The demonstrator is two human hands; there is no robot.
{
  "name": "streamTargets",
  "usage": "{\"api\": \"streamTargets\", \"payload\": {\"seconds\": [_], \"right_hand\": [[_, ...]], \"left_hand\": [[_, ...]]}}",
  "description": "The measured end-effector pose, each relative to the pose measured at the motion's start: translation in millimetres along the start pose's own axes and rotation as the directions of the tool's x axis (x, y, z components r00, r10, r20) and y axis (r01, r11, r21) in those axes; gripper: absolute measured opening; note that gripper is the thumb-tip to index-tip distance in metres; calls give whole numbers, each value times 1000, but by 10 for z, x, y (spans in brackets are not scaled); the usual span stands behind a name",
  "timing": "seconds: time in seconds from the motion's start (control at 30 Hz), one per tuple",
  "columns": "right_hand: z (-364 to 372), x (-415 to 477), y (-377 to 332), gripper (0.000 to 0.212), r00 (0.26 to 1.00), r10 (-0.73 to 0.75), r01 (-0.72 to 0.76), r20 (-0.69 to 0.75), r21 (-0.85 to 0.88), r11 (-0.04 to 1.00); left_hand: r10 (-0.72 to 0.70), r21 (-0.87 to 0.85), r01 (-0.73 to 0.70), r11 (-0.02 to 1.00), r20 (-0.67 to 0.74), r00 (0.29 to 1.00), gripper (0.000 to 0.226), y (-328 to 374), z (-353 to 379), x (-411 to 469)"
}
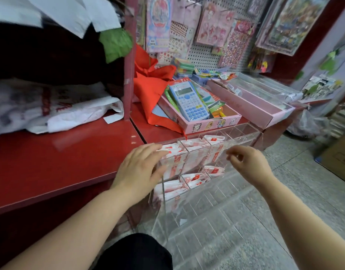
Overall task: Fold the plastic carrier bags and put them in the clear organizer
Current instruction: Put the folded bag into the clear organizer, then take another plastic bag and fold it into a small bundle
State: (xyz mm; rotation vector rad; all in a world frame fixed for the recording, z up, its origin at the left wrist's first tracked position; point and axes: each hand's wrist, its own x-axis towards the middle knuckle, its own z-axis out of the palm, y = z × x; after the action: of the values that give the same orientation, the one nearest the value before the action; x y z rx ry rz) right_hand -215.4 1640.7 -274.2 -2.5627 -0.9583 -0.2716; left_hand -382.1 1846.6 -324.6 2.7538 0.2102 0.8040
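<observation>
**Head view (only view)**

**Left hand** (140,168): fingers straight and spread wide, palm down. It rests on the folded bag (170,151) in the leftmost top cell of the clear organizer (243,136) and grips nothing. My reading is that it presses the bag flat so the springy plastic does not open up out of the cell.

**Right hand** (245,162): fingers loosely curled and narrow, thumb close to the fingertips, with nothing in it that I can see. It hovers at the organizer's near top rim. I cannot tell whether it touches the rim or is just clear of it. It is probably there to steady the light clear wall against the left hand's push.

**Organizer:** clear and divided into cells, at the near right edge of the red desk (51,158). Its lower part shows against the tiled floor (294,211), and I cannot tell what bears it.
- Top row: the three left cells hold white-and-red folded bags, and the cells further right look empty.
- Lower-tier bags (195,179): three more cells are filled.

**Unfolded carrier bags** (51,108): a crumpled white pile far left on the desk, well apart from the organizer. I judge the task partway done, with this pile as the remaining stock, kept on the left arm's side.

**Other:** a pink tray (210,124) with a blue calculator (189,102) lies just beyond the organizer, with red cloth (152,86) to its left.
</observation>
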Motion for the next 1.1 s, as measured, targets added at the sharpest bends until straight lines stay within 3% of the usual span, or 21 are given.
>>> {"api": "streamTargets", "payload": {"seconds": [0.2,0.3,0.43,0.57,0.67,0.73,0.8,0.87,1.0,1.1], "right_hand": [[91,39,-1051,19,979,-193,199,-61,114,973],[323,134,-1667,14,935,-349,355,-63,157,922],[718,313,-2372,30,850,-522,526,-71,158,835],[1118,517,-2982,39,807,-591,591,-24,51,805],[1395,618,-3457,38,749,-652,658,-113,16,753],[1504,655,-3768,46,723,-686,690,81,-41,722],[1668,721,-3928,39,720,-679,694,143,-139,707],[1792,795,-4025,18,699,-714,705,25,-189,684],[1870,942,-4060,2,668,-744,717,-27,-246,652],[1737,885,-4059,22,676,-705,699,-214,-116,706]], "left_hand": [[-110,55,120,991,-167,980,36,-605,-897,-684],[-309,191,305,933,-14,951,33,-968,-1383,-973],[-584,379,486,787,209,784,53,-1365,-1638,-1382],[-594,379,505,776,169,786,96,-1416,-1615,-1440],[-588,371,508,777,140,797,103,-1473,-1575,-1452],[-577,340,515,787,110,809,102,-1506,-1567,-1452],[-563,309,517,798,76,823,99,-1544,-1534,-1489],[-531,290,498,817,44,846,94,-1557,-1529,-1503],[-541,271,505,820,79,837,99,-1555,-1560,-1485],[-565,267,543,796,4,825,98,-1546,-1581,-1477]]}}
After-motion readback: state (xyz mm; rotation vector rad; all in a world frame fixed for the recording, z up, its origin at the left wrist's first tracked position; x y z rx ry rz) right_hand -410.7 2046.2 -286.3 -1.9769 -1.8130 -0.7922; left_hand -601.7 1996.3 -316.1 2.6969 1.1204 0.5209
